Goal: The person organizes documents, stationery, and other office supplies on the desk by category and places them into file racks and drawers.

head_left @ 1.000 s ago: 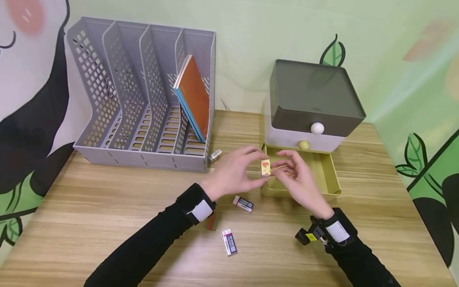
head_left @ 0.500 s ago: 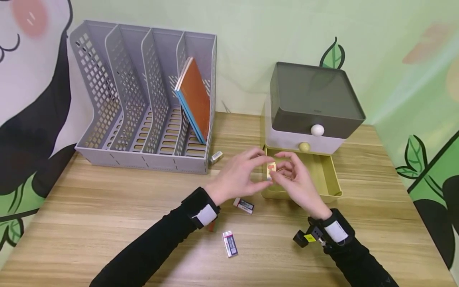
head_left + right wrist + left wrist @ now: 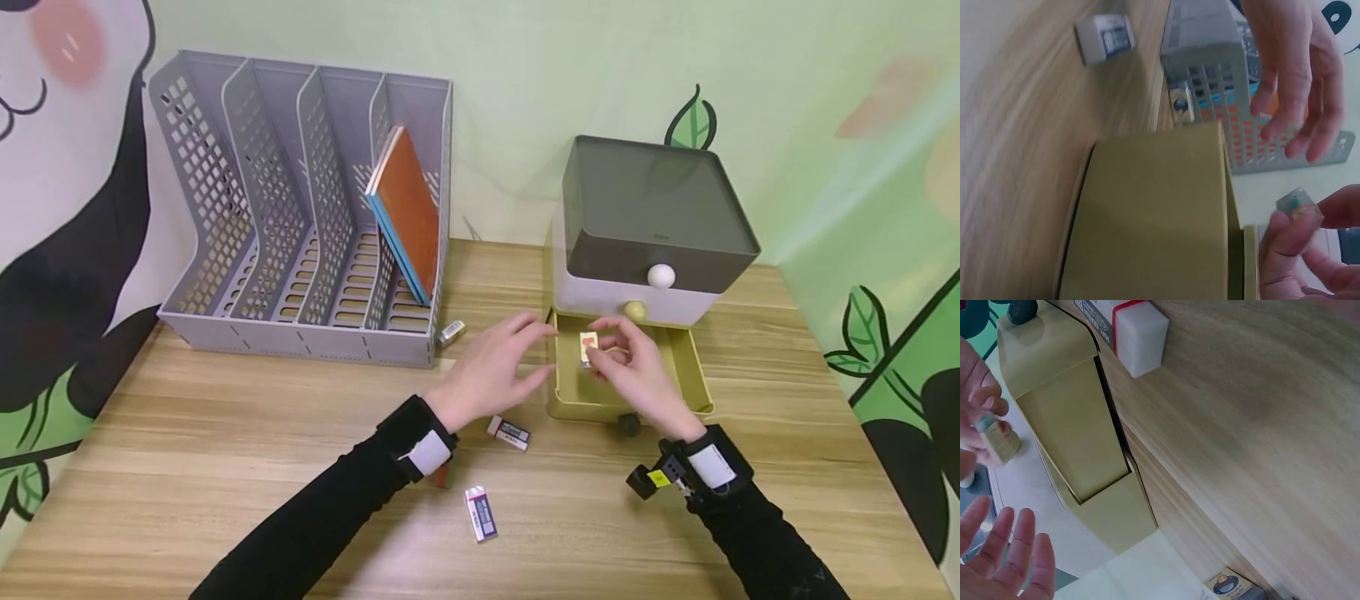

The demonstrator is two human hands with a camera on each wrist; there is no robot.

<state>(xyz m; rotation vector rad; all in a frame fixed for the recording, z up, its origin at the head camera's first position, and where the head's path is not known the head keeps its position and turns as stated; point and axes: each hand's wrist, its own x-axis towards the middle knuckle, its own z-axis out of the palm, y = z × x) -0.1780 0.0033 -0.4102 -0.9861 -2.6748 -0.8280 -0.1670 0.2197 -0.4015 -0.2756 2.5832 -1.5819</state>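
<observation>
My right hand [image 3: 643, 383] pinches a small yellow eraser [image 3: 588, 343] with a red pattern, between thumb and fingertips. It holds the eraser above the pulled-out yellow drawer [image 3: 581, 412]. In the right wrist view, the eraser's end [image 3: 1295, 199] looks clear and greenish. My left hand [image 3: 483, 375] is just left of the drawer, its fingers and thumb spread apart and nothing between them. The left wrist view shows those spread fingers [image 3: 1021, 540] apart from the eraser [image 3: 999, 442]. The fingers partly cover the eraser.
Two sleeved erasers, one [image 3: 509, 433] by the drawer and one [image 3: 481, 514] nearer me, lie on the table. A red-green item [image 3: 444, 475] is partly under my left wrist. A small box [image 3: 452, 333] sits beside the grey file rack [image 3: 382, 343]. Grey and white drawers [image 3: 660, 200] stack above.
The eraser has passed from between both hands to my right hand alone, moving right over the drawer. My left fingers have let go of it and opened out.
</observation>
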